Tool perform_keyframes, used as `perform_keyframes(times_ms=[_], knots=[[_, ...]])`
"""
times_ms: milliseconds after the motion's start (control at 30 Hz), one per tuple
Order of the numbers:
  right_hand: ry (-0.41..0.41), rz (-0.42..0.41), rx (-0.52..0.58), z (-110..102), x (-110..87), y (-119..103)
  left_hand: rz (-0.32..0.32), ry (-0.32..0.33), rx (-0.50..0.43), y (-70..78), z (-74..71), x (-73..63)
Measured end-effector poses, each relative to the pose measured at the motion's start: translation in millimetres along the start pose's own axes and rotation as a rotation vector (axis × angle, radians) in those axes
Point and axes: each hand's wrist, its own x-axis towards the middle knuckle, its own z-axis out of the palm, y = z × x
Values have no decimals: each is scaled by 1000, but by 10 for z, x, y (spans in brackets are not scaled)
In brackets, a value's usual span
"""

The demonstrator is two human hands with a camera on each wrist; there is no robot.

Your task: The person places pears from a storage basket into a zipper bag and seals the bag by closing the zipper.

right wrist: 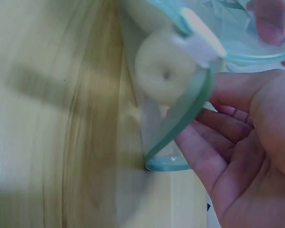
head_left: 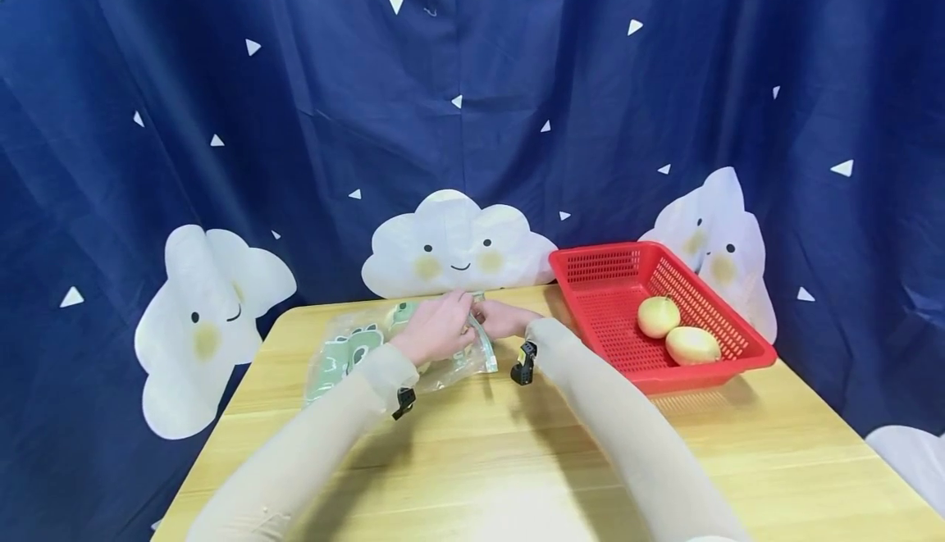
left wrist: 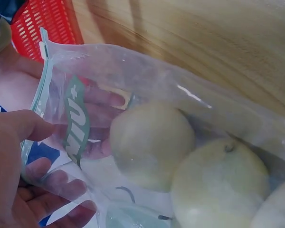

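Observation:
A clear zip bag [head_left: 340, 362] with a green dinosaur print lies at the table's far left, its mouth facing right. Several pale yellow pears [left wrist: 221, 183] show through its plastic in the left wrist view. My left hand [head_left: 438, 329] holds the bag at its mouth, thumb and fingers about the green zip edge [left wrist: 45, 80]. Through the mouth reaches my right hand [head_left: 505, 318], its fingers [left wrist: 102, 115] stretched toward the nearest pear [left wrist: 152, 145]. Whether they touch that pear is unclear. The white slider [right wrist: 199, 45] sits near one end of the zip.
A red plastic basket [head_left: 601, 316] stands on the right of the wooden table [head_left: 472, 460], with two yellow pears [head_left: 682, 333] in it. Behind the table hangs a blue curtain [head_left: 502, 148] with white clouds. Black cameras [head_left: 523, 364] sit on both wrists.

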Motion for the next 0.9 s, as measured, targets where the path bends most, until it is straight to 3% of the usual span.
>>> perform_keyframes(times_ms=[133, 367, 900], knots=[[-18, 7, -11, -8, -27, -22, -7, -2, -24, 8, -11, 18], [-105, 137, 89, -103, -126, -121, -40, -38, -10, 12, -35, 24], [-96, 241, 115, -172, -291, -38, -69, -97, 3, 64, -25, -5]])
